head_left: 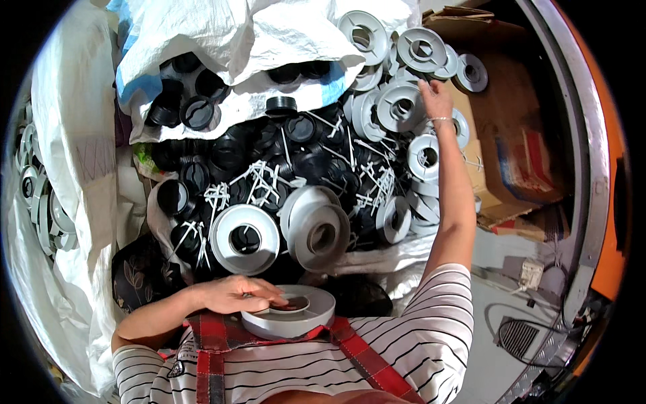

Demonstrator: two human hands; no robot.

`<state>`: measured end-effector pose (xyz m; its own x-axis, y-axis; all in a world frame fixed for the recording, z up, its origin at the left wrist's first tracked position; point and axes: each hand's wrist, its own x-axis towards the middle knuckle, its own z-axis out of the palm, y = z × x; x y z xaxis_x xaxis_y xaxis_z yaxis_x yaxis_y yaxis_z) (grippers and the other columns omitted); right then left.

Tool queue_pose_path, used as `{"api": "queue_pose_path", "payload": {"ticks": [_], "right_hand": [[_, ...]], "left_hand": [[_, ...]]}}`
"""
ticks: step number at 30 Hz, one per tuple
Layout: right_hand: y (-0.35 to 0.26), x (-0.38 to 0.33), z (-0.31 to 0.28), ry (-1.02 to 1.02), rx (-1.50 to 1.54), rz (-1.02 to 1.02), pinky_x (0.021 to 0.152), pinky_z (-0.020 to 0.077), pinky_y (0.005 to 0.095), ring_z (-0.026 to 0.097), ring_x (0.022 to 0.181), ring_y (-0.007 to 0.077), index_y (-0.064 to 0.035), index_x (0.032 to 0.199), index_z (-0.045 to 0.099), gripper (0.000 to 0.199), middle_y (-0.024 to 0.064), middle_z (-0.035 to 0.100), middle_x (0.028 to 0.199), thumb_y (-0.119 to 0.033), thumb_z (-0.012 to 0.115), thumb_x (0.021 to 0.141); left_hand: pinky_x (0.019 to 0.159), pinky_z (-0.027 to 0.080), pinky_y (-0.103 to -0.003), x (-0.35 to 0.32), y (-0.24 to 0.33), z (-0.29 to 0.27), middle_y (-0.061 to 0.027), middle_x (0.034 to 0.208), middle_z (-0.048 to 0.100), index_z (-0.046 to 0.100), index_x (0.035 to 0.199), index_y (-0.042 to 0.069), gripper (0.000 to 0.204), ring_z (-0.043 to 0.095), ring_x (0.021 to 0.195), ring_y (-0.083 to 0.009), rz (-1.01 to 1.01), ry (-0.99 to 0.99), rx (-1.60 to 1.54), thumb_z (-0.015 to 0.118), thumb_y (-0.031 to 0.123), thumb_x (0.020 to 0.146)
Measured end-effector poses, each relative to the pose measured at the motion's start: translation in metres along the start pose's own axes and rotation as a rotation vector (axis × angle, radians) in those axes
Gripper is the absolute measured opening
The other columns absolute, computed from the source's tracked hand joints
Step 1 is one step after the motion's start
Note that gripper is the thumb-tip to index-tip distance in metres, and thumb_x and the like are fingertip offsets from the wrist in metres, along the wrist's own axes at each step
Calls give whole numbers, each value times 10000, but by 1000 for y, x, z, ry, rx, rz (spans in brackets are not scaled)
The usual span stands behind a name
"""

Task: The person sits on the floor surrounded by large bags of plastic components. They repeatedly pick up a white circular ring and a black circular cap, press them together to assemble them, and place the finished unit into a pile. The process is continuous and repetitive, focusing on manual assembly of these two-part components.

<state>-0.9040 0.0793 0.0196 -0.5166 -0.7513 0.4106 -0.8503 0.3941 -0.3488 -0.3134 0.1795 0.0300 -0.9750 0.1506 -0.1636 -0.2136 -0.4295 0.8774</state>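
My left hand [237, 293] lies flat on a grey round plastic disc [291, 314] resting on my lap against my striped shirt, fingers over its dark centre hole. My right hand [436, 99] reaches far out to the upper right, fingers touching grey discs [400, 106] in a heap; whether it grips one I cannot tell. Between the hands lies a pile of black round caps [296, 155] mixed with thin white plastic strips [259, 178]. Two larger grey discs [245, 237] [316, 225] lie on the pile just beyond my lap.
A white woven sack [269, 34] holding more black caps [192, 101] sits at the back. Another white sack [74, 155] with grey discs [47, 215] is at the left. A brown cardboard box [518, 148] stands on the right, beside a curved metal rail [592, 155].
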Motion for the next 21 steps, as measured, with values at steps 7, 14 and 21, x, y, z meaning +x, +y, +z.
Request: {"api": "queue_pose_path", "payload": {"ticks": [7,14,21], "right_hand": [[12,67,81,-593,-404,253,1038,304,422,402,1257,384,96,1271,439,1018,305,438,1302,-775,369,751],[-26,27,97,-644,-715,302,967,411,433,488,1181,346,-13,1278,484,1010,240,495,1266,-746,639,600],[-9,-18,120,-630,-623,149,825,502,421,627,949,346,-54,1049,599,310,200,599,1103,-214,557,786]], "left_hand": [[967,386,-383,-10,-4,-42,-200,1233,535,558,1186,-34,579,507,1150,-286,-70,179,56,698,370,795],[809,452,-303,-23,27,-56,-123,938,634,565,1097,-40,673,590,894,-179,323,1085,-336,535,581,839],[773,444,-328,-21,51,-60,-90,878,573,500,1174,15,545,545,829,-187,470,1398,-587,386,491,934]]}}
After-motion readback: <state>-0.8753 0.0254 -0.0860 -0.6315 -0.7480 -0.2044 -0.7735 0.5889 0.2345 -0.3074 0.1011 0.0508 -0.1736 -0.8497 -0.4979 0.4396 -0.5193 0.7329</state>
